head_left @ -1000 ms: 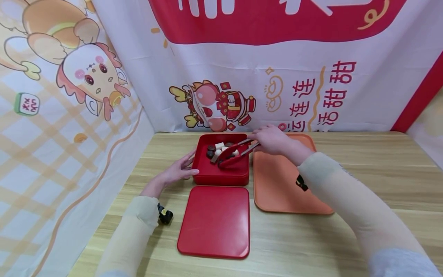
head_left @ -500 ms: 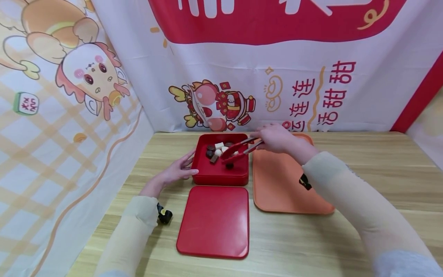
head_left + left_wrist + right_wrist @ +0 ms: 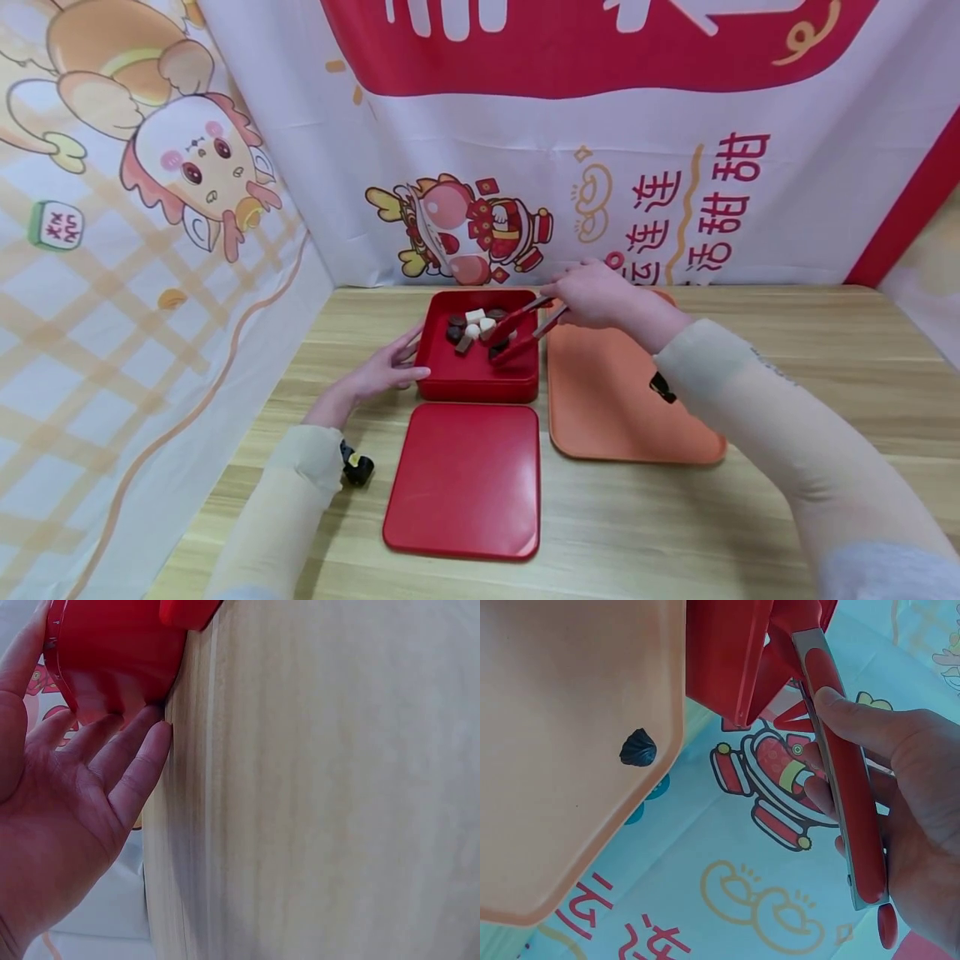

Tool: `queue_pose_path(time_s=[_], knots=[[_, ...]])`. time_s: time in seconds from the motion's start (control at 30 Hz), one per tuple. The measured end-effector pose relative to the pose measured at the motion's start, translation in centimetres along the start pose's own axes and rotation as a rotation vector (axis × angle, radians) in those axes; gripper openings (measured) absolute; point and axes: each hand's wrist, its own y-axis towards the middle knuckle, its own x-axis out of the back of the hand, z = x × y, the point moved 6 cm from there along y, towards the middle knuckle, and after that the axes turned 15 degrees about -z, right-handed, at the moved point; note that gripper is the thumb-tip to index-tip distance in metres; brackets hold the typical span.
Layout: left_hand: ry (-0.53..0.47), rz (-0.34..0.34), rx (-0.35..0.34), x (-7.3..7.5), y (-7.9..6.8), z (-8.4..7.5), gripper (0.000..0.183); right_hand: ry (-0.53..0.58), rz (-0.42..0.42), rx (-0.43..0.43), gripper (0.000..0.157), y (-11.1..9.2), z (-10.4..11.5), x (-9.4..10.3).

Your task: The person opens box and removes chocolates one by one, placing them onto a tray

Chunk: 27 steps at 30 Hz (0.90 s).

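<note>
My right hand (image 3: 596, 296) grips a pair of red-and-metal tongs (image 3: 844, 772) over the red square box (image 3: 480, 390). The tongs' red tips are spread around a dark chocolate (image 3: 498, 349) in the box's right part; whether they touch it I cannot tell. To their left lie several brown and white chocolates (image 3: 474, 317) in a loose group. My left hand (image 3: 67, 802) rests against the box's left wall, with its fingers nearly straight and the thumb at the near corner in the head view.
An orange tray (image 3: 630, 417) stands right of the box, partly under my right arm. A dark ridged piece (image 3: 638, 748) lies on it in the right wrist view. The red square lid (image 3: 462, 483) lies flat in front of the box. A printed cloth (image 3: 480, 150) hangs behind.
The tongs shifted right, then their tips parted wider and came around the dark chocolate in the box's right part. The left hand has stayed at the box wall.
</note>
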Motion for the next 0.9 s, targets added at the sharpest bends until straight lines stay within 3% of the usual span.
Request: queue_pose_path(time_s=[0.3, 0.9], knots=[[0.011, 0.003, -0.009, 0.04, -0.05, 0.04, 0.084, -0.026, 0.018, 0.005, 0.041, 0.19, 0.47, -0.28], [0.005, 0.006, -0.020, -0.02, 0.09, 0.11, 0.086, 0.031, -0.086, -0.005, 0.039, -0.61, -0.29, -0.83]])
